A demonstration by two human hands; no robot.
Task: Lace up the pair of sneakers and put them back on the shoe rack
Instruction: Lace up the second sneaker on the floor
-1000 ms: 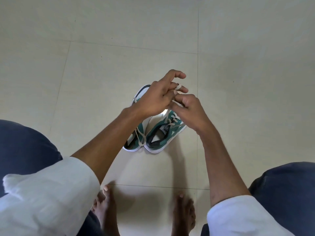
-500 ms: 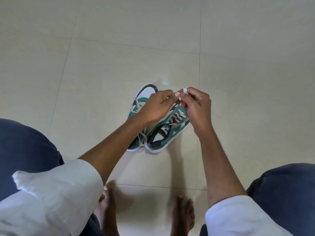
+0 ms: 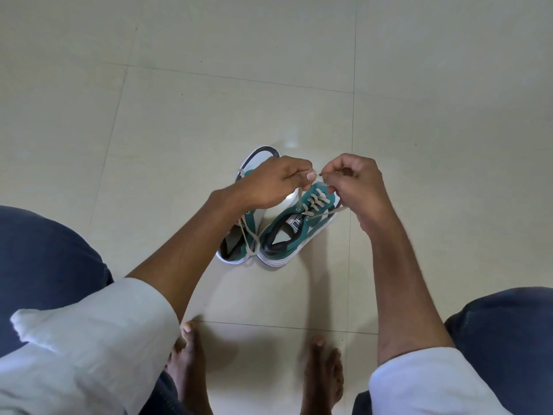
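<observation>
Two green and white sneakers stand side by side on the tiled floor. The right sneaker (image 3: 294, 229) shows cream laces (image 3: 314, 203) crossed over its tongue. The left sneaker (image 3: 239, 244) is partly hidden under my left forearm, with a loose lace hanging near its heel. My left hand (image 3: 276, 184) pinches one lace end above the right sneaker. My right hand (image 3: 356, 182) pinches the other lace end, which runs out from under it to the sneaker's side. Both hands sit close together over the toe area.
Pale cream floor tiles (image 3: 179, 121) stretch all around the shoes. My bare feet (image 3: 324, 375) rest on the floor near the bottom edge, between my knees in dark trousers (image 3: 45, 259). No shoe rack is in view.
Both hands have come down from above the shoes to just over the right sneaker. The fingers that were spread a second ago are now closed on the lace ends.
</observation>
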